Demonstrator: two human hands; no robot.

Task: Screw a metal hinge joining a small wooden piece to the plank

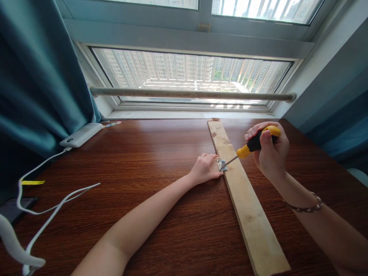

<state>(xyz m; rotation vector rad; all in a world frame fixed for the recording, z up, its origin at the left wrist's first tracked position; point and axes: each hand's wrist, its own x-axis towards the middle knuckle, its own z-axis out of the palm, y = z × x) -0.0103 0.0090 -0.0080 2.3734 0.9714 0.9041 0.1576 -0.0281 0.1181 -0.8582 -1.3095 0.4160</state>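
Screwdriver (254, 142) in right fingers (266, 140) reaches the hinge (222, 165) between left fingers (211, 157).

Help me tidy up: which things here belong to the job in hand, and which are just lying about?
In the job:
yellow-and-black plastic-handled screwdriver, in the right hand
small silvery metal fitting, by the left hand
long pale wooden board

Lying about:
white oblong device
thin white cable
bright yellow strip
flat dark device

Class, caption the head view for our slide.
Right hand aims a screwdriver at a hinge on a plank, left hand at its edge.
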